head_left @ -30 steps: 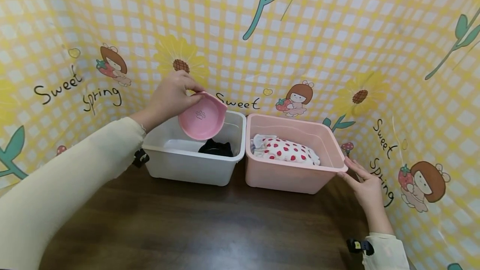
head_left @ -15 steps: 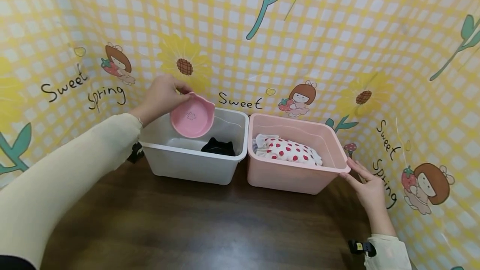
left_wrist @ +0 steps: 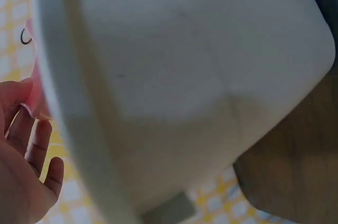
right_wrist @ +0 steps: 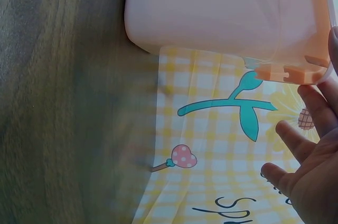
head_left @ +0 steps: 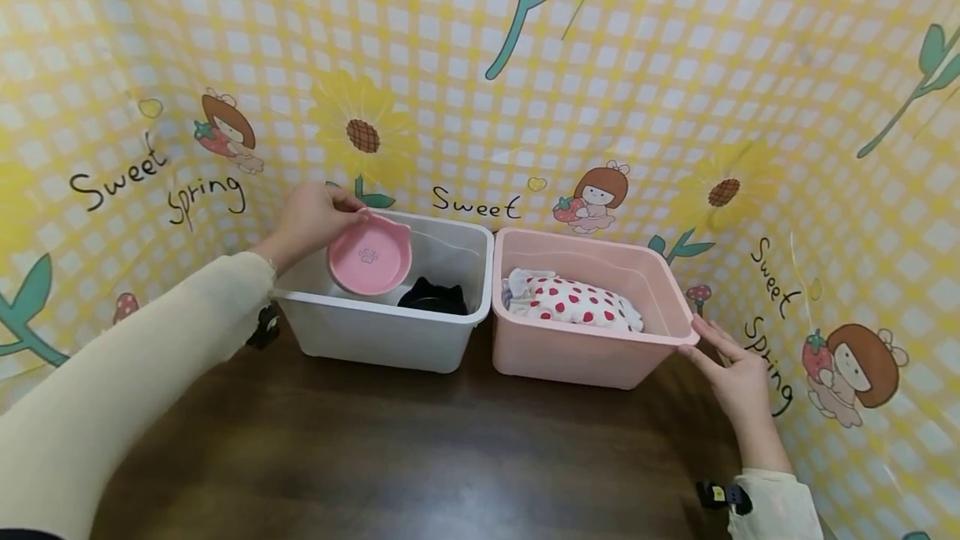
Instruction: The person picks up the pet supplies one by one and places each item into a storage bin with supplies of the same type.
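My left hand [head_left: 311, 219] pinches the rim of a pink cat-eared pet bowl [head_left: 370, 257], marked with a paw print inside. Tilted with its inside facing me, the bowl is partly within the mouth of the white bin [head_left: 375, 332]. To its right in that bin is a black cat-eared bowl [head_left: 433, 298], its lower part hidden by the front wall. In the left wrist view, the bin wall hides most of the pink bowl [left_wrist: 36, 94]. My right hand [head_left: 738, 382] touches the near right corner of the pink bin [head_left: 577, 357] with fairly straight fingers.
A white cloth bundle with red strawberries [head_left: 577, 300] lies inside the pink bin. Both bins stand side by side on the dark wooden table [head_left: 420, 457]. Yellow checked cloth [head_left: 465, 123] rises behind them and along both sides.
My left hand has moved left and down with the pink bowl, bringing it lower into the white bin's mouth. The right hand stays at the pink bin's corner.
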A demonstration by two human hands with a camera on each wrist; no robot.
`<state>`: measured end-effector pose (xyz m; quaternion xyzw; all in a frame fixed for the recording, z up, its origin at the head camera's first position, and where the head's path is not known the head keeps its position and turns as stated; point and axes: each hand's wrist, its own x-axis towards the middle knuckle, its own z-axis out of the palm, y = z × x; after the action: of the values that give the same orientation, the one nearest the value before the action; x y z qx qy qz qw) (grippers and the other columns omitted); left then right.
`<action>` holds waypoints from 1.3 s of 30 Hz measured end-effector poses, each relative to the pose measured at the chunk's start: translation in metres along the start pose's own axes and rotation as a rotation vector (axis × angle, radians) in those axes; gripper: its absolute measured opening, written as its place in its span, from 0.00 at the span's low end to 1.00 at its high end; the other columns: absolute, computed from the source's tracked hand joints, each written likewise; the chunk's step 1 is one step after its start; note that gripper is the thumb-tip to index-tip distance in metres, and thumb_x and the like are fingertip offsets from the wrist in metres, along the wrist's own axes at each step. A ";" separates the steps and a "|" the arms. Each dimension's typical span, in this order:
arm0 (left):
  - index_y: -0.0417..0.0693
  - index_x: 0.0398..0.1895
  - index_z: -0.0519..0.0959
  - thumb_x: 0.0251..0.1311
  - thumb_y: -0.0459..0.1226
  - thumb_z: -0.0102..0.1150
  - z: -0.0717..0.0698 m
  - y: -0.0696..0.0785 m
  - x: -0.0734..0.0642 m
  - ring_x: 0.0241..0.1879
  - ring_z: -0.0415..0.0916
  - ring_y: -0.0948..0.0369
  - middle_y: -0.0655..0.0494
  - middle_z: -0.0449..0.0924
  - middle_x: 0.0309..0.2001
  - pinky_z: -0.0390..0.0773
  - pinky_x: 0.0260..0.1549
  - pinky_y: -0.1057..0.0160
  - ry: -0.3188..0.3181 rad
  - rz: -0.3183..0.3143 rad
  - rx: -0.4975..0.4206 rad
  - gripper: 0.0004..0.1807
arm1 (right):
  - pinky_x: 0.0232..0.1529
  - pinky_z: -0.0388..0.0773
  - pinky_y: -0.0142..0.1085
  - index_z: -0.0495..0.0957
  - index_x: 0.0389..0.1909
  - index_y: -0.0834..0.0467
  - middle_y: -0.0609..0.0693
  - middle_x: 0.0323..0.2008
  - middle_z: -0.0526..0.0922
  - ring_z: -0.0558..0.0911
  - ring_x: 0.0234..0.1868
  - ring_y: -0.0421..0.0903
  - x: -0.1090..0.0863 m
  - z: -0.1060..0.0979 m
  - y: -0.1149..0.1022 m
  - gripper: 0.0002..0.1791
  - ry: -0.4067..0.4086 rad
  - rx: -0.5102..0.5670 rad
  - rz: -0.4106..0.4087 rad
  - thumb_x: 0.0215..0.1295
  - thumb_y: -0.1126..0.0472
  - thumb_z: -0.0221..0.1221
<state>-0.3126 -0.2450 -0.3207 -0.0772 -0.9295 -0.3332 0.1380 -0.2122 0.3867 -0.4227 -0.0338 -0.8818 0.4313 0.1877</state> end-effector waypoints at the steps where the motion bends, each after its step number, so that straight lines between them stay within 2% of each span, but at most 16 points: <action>1: 0.46 0.43 0.90 0.64 0.42 0.69 0.002 -0.003 -0.001 0.46 0.82 0.52 0.46 0.90 0.43 0.79 0.45 0.53 0.004 -0.006 0.004 0.10 | 0.66 0.67 0.23 0.80 0.64 0.46 0.38 0.64 0.79 0.70 0.70 0.30 -0.001 0.000 0.000 0.30 0.000 0.001 0.002 0.61 0.48 0.72; 7: 0.44 0.44 0.90 0.65 0.42 0.69 0.009 -0.018 -0.003 0.46 0.80 0.51 0.45 0.89 0.43 0.79 0.44 0.53 0.004 -0.042 0.022 0.12 | 0.64 0.67 0.21 0.80 0.64 0.47 0.38 0.65 0.78 0.70 0.70 0.31 -0.001 0.000 -0.001 0.30 -0.006 0.009 0.011 0.61 0.48 0.72; 14: 0.46 0.43 0.90 0.64 0.40 0.70 0.016 -0.030 -0.005 0.44 0.80 0.52 0.46 0.89 0.42 0.77 0.42 0.54 -0.009 -0.048 0.025 0.10 | 0.62 0.66 0.17 0.80 0.64 0.50 0.38 0.64 0.79 0.70 0.69 0.29 -0.001 0.001 -0.001 0.29 0.001 0.029 -0.019 0.62 0.51 0.72; 19: 0.48 0.42 0.90 0.64 0.39 0.69 0.024 -0.037 -0.004 0.42 0.80 0.53 0.48 0.89 0.41 0.76 0.40 0.56 -0.049 -0.075 0.008 0.07 | 0.61 0.67 0.17 0.81 0.63 0.51 0.38 0.63 0.80 0.70 0.67 0.27 -0.001 0.002 -0.001 0.29 0.004 0.022 -0.018 0.62 0.51 0.73; 24: 0.47 0.40 0.89 0.64 0.37 0.68 0.030 -0.043 -0.004 0.41 0.81 0.53 0.49 0.89 0.40 0.78 0.43 0.54 -0.082 -0.060 0.014 0.06 | 0.61 0.66 0.17 0.80 0.64 0.51 0.37 0.63 0.80 0.70 0.68 0.28 0.000 0.002 -0.001 0.29 0.000 0.016 -0.017 0.62 0.50 0.72; 27: 0.46 0.38 0.89 0.65 0.37 0.67 0.033 -0.043 -0.002 0.41 0.81 0.52 0.49 0.89 0.38 0.78 0.44 0.51 -0.104 -0.041 0.037 0.06 | 0.62 0.67 0.18 0.81 0.64 0.50 0.39 0.63 0.80 0.70 0.70 0.30 0.000 0.001 0.000 0.29 0.003 0.003 -0.025 0.62 0.49 0.72; 33: 0.46 0.37 0.90 0.63 0.37 0.68 0.032 -0.044 -0.009 0.42 0.80 0.51 0.50 0.89 0.37 0.77 0.46 0.47 -0.119 -0.045 0.113 0.06 | 0.63 0.68 0.20 0.81 0.63 0.48 0.42 0.63 0.80 0.71 0.71 0.34 0.002 0.007 0.003 0.28 -0.012 0.008 -0.042 0.61 0.49 0.72; 39: 0.47 0.35 0.90 0.61 0.36 0.67 0.039 -0.041 -0.003 0.41 0.79 0.50 0.50 0.88 0.36 0.77 0.45 0.47 -0.116 -0.060 0.141 0.05 | 0.61 0.68 0.18 0.81 0.63 0.50 0.39 0.63 0.81 0.70 0.71 0.35 0.001 0.003 0.003 0.28 0.001 0.047 -0.025 0.62 0.51 0.72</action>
<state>-0.3273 -0.2512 -0.3748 -0.0588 -0.9589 -0.2661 0.0789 -0.2144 0.3871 -0.4264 -0.0186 -0.8716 0.4497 0.1944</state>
